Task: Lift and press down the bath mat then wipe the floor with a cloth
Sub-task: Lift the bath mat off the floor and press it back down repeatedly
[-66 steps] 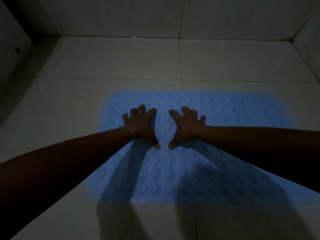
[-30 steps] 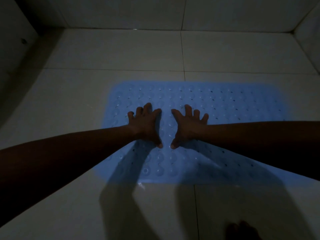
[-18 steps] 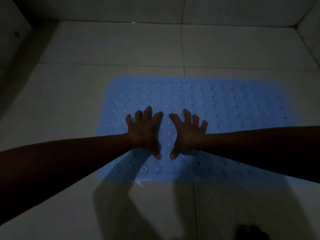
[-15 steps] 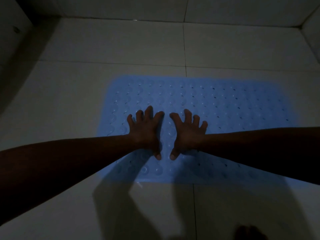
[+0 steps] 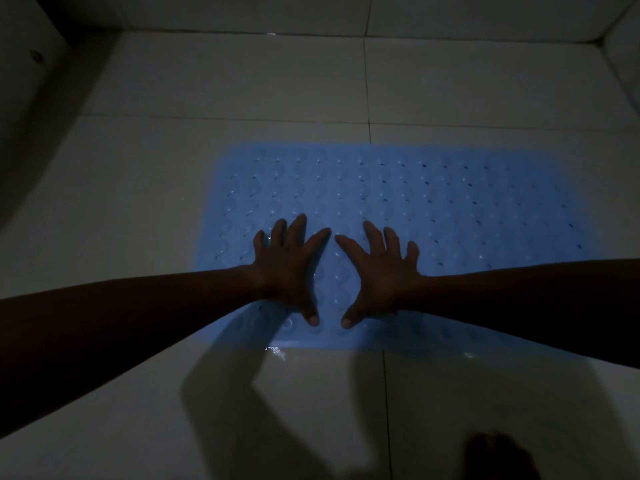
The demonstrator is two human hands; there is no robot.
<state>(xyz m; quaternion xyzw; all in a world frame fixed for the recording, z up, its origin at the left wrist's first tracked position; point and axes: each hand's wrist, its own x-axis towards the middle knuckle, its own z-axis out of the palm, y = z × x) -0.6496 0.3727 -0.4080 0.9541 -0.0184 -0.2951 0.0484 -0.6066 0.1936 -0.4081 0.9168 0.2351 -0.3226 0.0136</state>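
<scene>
A blue bath mat (image 5: 450, 209) with rows of round suction bumps and small holes lies flat on the pale tiled floor (image 5: 173, 188). My left hand (image 5: 289, 268) rests palm down on the mat's near left part, fingers spread. Beside it, my right hand (image 5: 379, 271) lies palm down the same way, thumbs pointing toward each other with a narrow gap between them. Neither hand holds anything. No cloth is in view. The room is dim.
Tiled walls close the floor in at the back (image 5: 346, 12), the left (image 5: 20, 81) and the right (image 5: 627, 46). A small wet glint (image 5: 275, 351) shows on the floor at the mat's near edge. A foot (image 5: 498, 455) shows at the bottom right.
Both hands have slid nearer to the mat's near edge while staying flat with fingers spread. The view has tilted down, bringing a foot into the bottom right.
</scene>
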